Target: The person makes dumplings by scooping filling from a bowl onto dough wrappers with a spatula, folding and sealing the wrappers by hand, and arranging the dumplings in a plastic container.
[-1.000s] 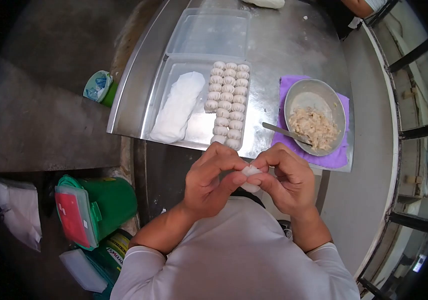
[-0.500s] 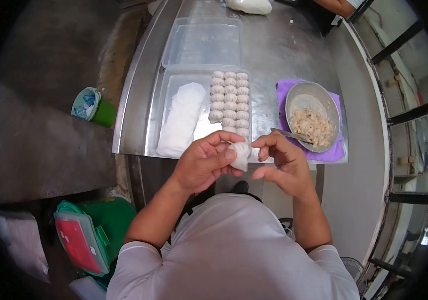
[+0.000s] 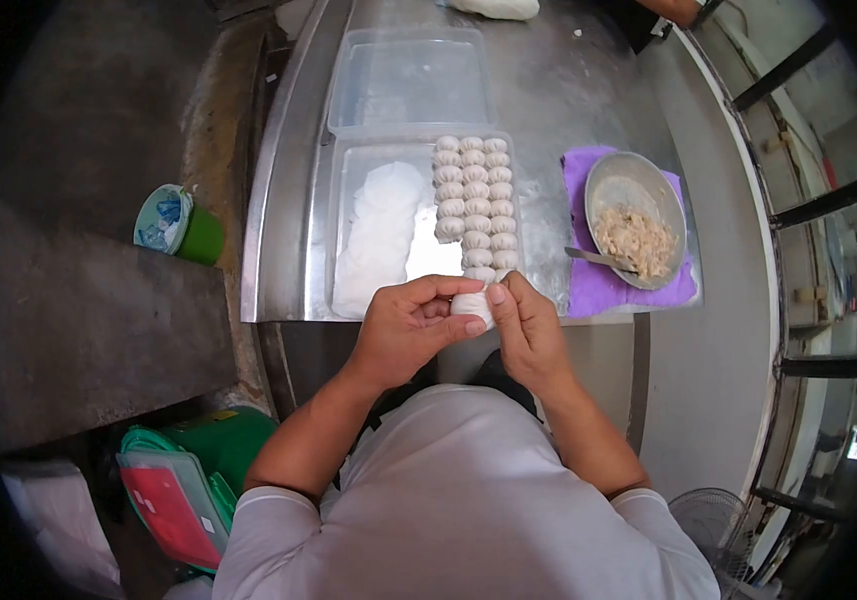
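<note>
While it is held by both hands, the dumpling (image 3: 471, 308) is kept off the tray (image 3: 350, 168), in front of that tray's near edge and between the hands. Its left side is gripped by the left hand (image 3: 404, 328), with the thumb laid along the near side and the fingers set along the far side. Its right edge is pinched by the right hand (image 3: 531, 335), whose thumb is pressed against it and whose fingers are curled behind. No clear long axis is shown, as the dumpling looks roundish and is partly covered by fingertips.

Straight beyond the grip, three rows (image 3: 476, 190) of pleated dumplings are lined up, pointed away from the body. The leftmost row is stopped short, and a bare patch (image 3: 433, 255) of tray is left at its near end. That patch is found beyond the dumpling and a little to its left, so the left hand is placed nearer to it than the right.

Farther left, the wrappers (image 3: 381, 235) are laid in an overlapping strip. On the right hand's side, well apart from the grip, the bowl (image 3: 625, 178) is stood on a purple cloth (image 3: 609, 302), with filling (image 3: 639, 243) and a spoon (image 3: 591, 257) in it.
</note>
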A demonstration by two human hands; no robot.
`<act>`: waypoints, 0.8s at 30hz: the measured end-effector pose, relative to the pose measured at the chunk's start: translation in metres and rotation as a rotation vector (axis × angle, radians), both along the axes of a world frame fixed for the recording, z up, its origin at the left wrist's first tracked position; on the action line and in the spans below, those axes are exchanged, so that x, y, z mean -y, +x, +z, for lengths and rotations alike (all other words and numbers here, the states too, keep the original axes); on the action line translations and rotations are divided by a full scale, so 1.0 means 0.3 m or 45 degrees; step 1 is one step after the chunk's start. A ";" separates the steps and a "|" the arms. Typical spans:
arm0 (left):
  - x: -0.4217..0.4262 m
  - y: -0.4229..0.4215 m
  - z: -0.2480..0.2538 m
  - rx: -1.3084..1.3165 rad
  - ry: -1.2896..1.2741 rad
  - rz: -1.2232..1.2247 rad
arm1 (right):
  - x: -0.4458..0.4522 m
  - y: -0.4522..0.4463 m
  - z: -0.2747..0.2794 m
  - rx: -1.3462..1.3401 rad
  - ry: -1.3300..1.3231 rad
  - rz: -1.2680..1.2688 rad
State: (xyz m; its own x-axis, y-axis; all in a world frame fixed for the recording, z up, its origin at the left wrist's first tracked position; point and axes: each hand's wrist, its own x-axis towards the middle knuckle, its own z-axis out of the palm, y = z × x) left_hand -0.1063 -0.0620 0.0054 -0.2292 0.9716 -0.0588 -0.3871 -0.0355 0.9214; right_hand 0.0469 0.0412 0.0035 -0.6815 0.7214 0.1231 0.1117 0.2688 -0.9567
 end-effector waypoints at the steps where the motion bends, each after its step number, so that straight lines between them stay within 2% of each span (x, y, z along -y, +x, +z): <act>1: 0.002 0.000 -0.008 -0.015 0.015 0.018 | 0.004 -0.006 -0.012 -0.002 0.001 0.009; 7: 0.003 0.004 -0.049 -0.087 -0.104 0.060 | -0.002 -0.007 -0.104 -0.038 -0.068 0.006; 9: -0.003 -0.013 -0.073 -0.100 -0.143 0.084 | -0.013 -0.004 -0.117 -0.127 -0.894 -0.002; 11: -0.034 -0.058 -0.102 -0.338 -0.183 0.330 | -0.046 0.009 -0.106 -0.126 -0.890 -0.013; 12: -0.054 -0.088 -0.124 -0.481 -0.239 0.353 | -0.062 0.019 -0.104 -0.125 -0.885 -0.030; 13: -0.075 -0.111 -0.134 -0.478 -0.250 0.357 | -0.075 0.032 -0.113 -0.119 -0.895 -0.026; 15: -0.118 -0.148 -0.141 -1.247 -0.154 0.281 | -0.102 0.053 -0.134 0.069 -0.569 0.054; 17: -0.160 -0.144 -0.142 -1.252 -0.239 0.256 | -0.114 0.061 -0.144 0.058 -0.497 0.057; 19: -0.192 -0.157 -0.199 -1.446 -0.144 0.200 | -0.125 0.066 -0.160 0.046 -0.429 0.057; 21: -0.206 -0.153 -0.228 -1.426 -0.178 0.161 | -0.145 0.064 -0.173 0.132 -0.201 -0.006; 24: -0.227 -0.144 -0.255 -1.447 -0.145 0.180 | -0.168 0.063 -0.161 0.181 -0.158 -0.022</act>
